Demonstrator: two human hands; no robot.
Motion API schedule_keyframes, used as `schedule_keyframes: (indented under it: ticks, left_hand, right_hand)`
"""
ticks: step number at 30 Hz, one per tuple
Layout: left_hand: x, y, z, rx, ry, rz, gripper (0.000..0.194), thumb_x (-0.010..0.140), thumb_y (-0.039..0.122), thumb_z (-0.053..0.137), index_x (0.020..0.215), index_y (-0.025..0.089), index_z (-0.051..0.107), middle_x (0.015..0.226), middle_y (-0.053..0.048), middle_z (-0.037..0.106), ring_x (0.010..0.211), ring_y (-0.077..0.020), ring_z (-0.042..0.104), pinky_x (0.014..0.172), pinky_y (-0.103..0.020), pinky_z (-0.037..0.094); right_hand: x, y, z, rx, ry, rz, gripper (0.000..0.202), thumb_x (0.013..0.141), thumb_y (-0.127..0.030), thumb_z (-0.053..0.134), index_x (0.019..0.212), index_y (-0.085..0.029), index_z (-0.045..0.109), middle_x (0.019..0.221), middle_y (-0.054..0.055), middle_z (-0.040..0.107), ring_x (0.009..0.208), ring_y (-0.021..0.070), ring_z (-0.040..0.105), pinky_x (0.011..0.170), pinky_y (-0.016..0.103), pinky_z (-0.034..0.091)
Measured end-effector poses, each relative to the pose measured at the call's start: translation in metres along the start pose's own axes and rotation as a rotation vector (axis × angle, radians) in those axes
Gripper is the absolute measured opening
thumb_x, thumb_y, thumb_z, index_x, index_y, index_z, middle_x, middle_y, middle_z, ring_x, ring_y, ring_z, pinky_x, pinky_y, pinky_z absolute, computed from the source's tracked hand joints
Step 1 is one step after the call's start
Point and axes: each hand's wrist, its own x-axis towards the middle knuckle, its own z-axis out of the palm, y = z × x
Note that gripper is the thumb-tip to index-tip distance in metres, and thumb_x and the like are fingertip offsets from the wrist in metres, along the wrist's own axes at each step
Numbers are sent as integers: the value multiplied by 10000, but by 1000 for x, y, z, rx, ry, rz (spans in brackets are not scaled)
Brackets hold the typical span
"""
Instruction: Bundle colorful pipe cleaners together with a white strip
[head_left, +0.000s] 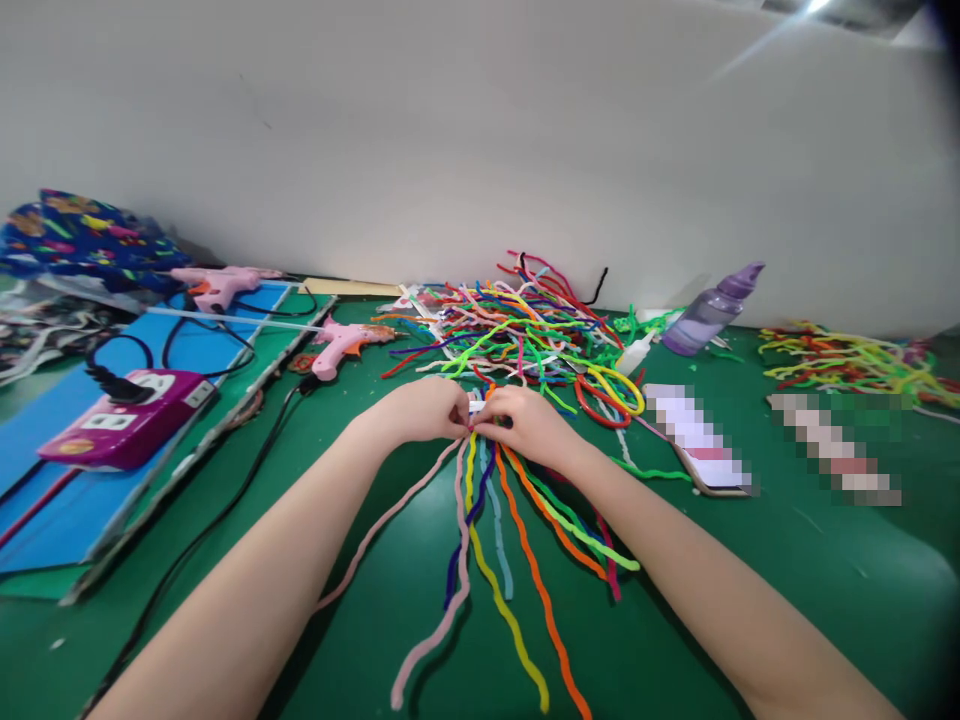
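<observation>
A bundle of wavy pipe cleaners [525, 545] in pink, yellow, orange, blue, purple and green fans toward me over the green table. My left hand [437, 410] pinches the gathered upper end from the left. From the right, my right hand [523, 420] pinches the same spot, its fingertips almost meeting the left ones. A small white piece shows between the hands; what it is I cannot make out. Just beyond my fingers lies a large tangled pile of pipe cleaners [517, 320]. Fingers cover the exact point where the strands come together.
Two pink glue guns [341, 345] and a purple power strip [127, 420] with black cords lie left, partly on a blue board [45, 400]. Right are a purple bottle [709, 315], a white squeeze bottle [634, 354], a phone [697, 440] and more pipe cleaners [855, 360]. A pale wall [480, 130] stands behind.
</observation>
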Motion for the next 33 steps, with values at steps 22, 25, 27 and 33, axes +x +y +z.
schedule_keyframes:
  ticks: [22, 25, 27, 33]
  left_hand:
    - [-1, -8, -1, -165, -50, 34, 180, 714, 348, 516, 662, 176, 535, 603, 39, 528, 555, -99, 463, 510, -205, 334]
    - [-4, -11, -4, -174, -74, 15, 135, 694, 304, 515, 675, 176, 554, 618, 41, 543, 570, -98, 483, 521, -198, 349]
    - [-5, -12, -6, -179, -98, -3, 126, 685, 293, 516, 683, 177, 564, 628, 41, 556, 578, -100, 493, 526, -195, 356]
    - [-5, -12, -8, -176, -126, -35, 130, 680, 292, 510, 698, 178, 569, 637, 36, 571, 583, -107, 504, 525, -200, 358]
  right_hand:
    - [-1, 12, 19, 98, 93, -68, 188, 831, -311, 601, 914, -178, 705, 921, 57, 611, 879, 155, 549, 820, 286, 436]
    - [-1, 13, 21, 110, 97, -71, 185, 826, -300, 608, 921, -177, 707, 924, 59, 610, 870, 150, 553, 816, 283, 439]
    - [-2, 14, 22, 117, 104, -76, 190, 823, -298, 612, 928, -171, 707, 921, 61, 609, 869, 151, 554, 813, 281, 441]
    - [-2, 15, 18, 205, 165, -59, 198, 858, -297, 565, 927, -177, 706, 909, 49, 619, 862, 139, 567, 810, 267, 444]
